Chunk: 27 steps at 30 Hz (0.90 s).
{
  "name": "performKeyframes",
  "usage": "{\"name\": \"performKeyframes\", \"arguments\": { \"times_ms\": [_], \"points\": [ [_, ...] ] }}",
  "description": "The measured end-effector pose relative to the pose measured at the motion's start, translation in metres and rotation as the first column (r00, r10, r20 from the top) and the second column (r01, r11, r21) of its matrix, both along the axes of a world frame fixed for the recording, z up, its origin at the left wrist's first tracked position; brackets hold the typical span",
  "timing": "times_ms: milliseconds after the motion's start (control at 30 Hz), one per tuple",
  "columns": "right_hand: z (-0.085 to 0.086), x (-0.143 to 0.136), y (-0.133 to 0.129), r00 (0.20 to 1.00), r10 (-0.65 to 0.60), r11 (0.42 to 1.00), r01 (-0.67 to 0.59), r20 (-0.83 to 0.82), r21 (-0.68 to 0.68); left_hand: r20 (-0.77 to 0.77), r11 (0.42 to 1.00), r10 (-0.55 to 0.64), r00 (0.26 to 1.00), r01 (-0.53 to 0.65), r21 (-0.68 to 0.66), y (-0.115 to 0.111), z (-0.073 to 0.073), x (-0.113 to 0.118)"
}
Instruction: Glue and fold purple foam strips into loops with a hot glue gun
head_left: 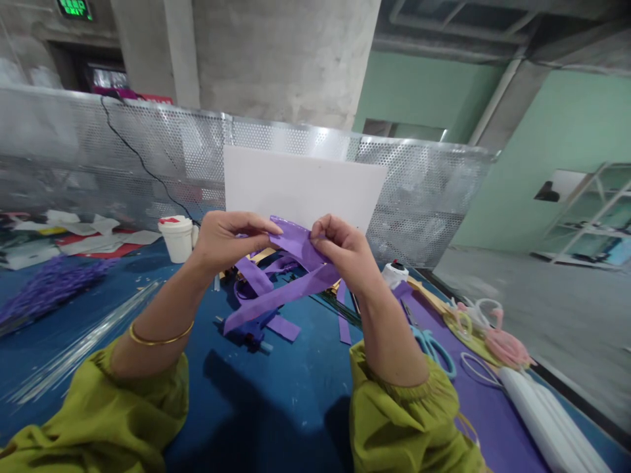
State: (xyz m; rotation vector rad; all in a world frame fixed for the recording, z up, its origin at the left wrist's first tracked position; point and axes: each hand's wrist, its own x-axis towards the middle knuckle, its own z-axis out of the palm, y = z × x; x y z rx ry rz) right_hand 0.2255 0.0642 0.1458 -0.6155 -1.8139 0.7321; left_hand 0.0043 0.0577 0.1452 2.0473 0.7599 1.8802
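Observation:
A long purple strip (294, 241) is stretched between my two hands above the blue table (276, 407). My left hand (229, 240) pinches its left end between thumb and fingers. With thumb and bent fingers, my right hand (340, 244) grips the strip farther right, and a loose length hangs down and to the left. Below lie more purple strips (283, 327) and a dark blue glue gun (251, 334), partly covered by the hanging length. Dark green stems (340, 309) lie beside my right wrist.
A white cup (177, 238) stands back left, near purple flowers (54, 289) and clear sticks (83, 348). To the right are blue-handled scissors (434, 348), pink and yellow coils (505, 345) and a white roll (547, 420). A white board (303, 187) stands behind.

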Motion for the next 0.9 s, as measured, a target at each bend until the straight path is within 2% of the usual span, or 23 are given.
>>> {"name": "performKeyframes", "arguments": {
  "times_ms": [200,300,367,433,533,667,767,900],
  "points": [
    [0.004,-0.002,-0.011,0.991,0.038,0.999,-0.041,0.129,0.022,0.081,1.000,0.024,0.996,-0.024,-0.001,0.004,-0.001,-0.001],
    [0.002,-0.009,-0.012,0.984,-0.117,0.988,0.101,0.137,0.118,0.098,1.000,0.016,0.995,-0.018,0.017,0.006,-0.001,-0.002],
    [0.000,-0.013,-0.009,0.976,-0.203,0.966,0.186,0.083,0.178,0.104,1.000,-0.013,0.994,0.011,0.024,0.008,-0.002,-0.001],
    [-0.003,-0.016,-0.005,0.976,-0.216,0.961,0.207,0.029,0.186,0.115,0.999,-0.042,0.992,0.039,0.026,0.009,-0.003,0.000],
    [-0.006,-0.017,0.001,0.985,-0.157,0.981,0.164,-0.075,0.101,0.146,0.997,-0.074,0.986,0.071,0.027,0.010,-0.004,0.005],
    [-0.008,-0.022,0.001,0.957,-0.051,0.998,0.036,-0.286,-0.059,0.220,0.997,-0.077,0.973,0.076,0.010,0.010,-0.006,0.013],
    [-0.008,-0.025,0.001,0.925,-0.030,0.997,0.000,-0.379,-0.077,0.302,0.998,-0.053,0.952,0.059,-0.013,0.010,-0.007,0.018],
    [-0.010,-0.028,0.001,0.917,-0.065,0.997,0.048,-0.393,-0.054,0.348,0.998,-0.033,0.937,0.050,-0.040,0.012,-0.010,0.021]
  ]
}}
